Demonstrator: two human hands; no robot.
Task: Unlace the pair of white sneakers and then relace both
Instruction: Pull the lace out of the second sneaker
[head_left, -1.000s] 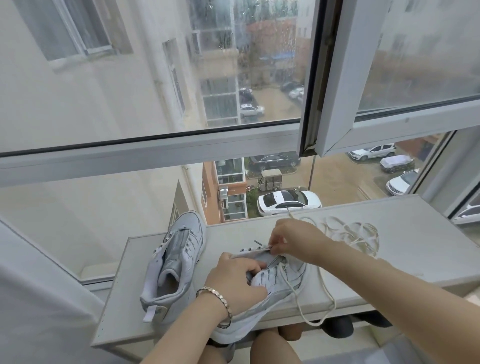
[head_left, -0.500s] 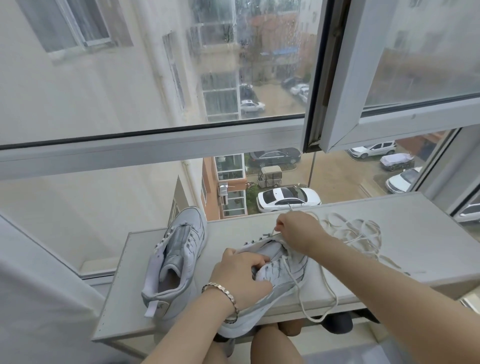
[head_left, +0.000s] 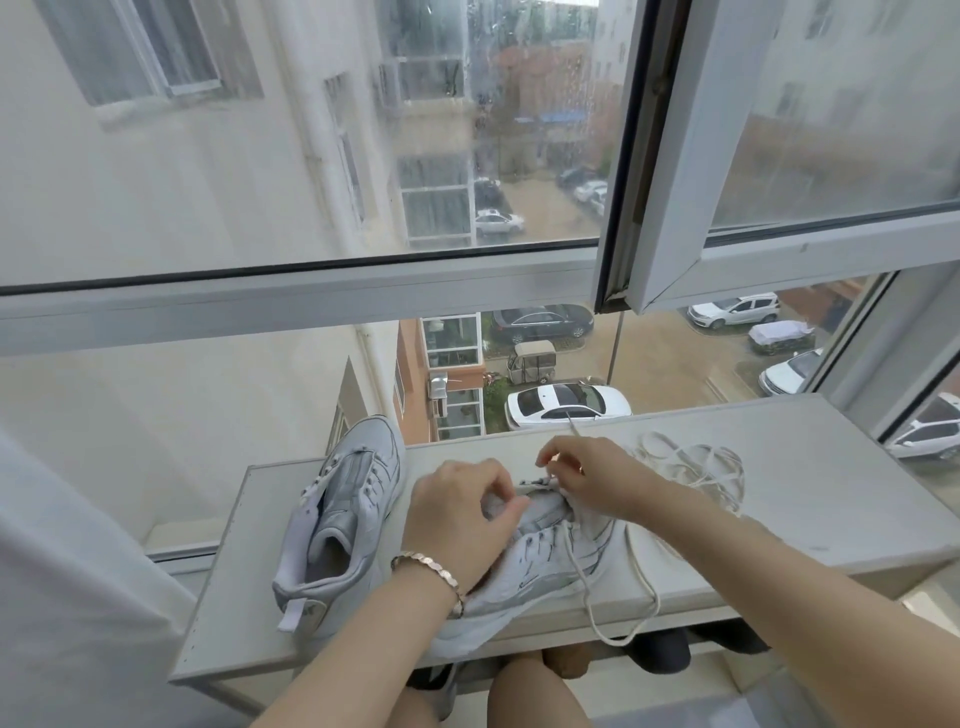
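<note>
My left hand (head_left: 462, 514) is curled round the tongue and upper of the white and grey leather sneaker (head_left: 550, 566) at lower centre of the frame, pinning it to the pale grey flat desk (head_left: 831, 499). My right hand (head_left: 587, 478), just above and right of it, pinches the thin white cord lace (head_left: 655, 597) at the toe-end eyelets, with the lace tip poking up past the fingers. The rest of that lace trails down the shoe's side and loops over the desk's near edge.

I judge this to be work at the eyelets nearest the toe; whether the lace is coming out or going in, I cannot tell. Either way I'd keep the left hand's hold close to the eyelet being worked so the upper doesn't buckle. I'd draw the lace straight through the hole rather than sideways, and gather the dangling loop before it snags on the desk edge or drags the shoe, whose heel overhangs that edge.

The second white sneaker (head_left: 348, 514) lies at centre left, toe away from me, apparently laceless. A loose white lace (head_left: 696, 462) is heaped at centre right, beyond my right forearm. A rose-gold link bracelet (head_left: 431, 571) circles the left wrist. The desk stands against a large white-framed window (head_left: 311, 306) filling the upper frame, its sash at upper right ajar. The glass is rain-streaked, with parked cars and apartment blocks far below.
</note>
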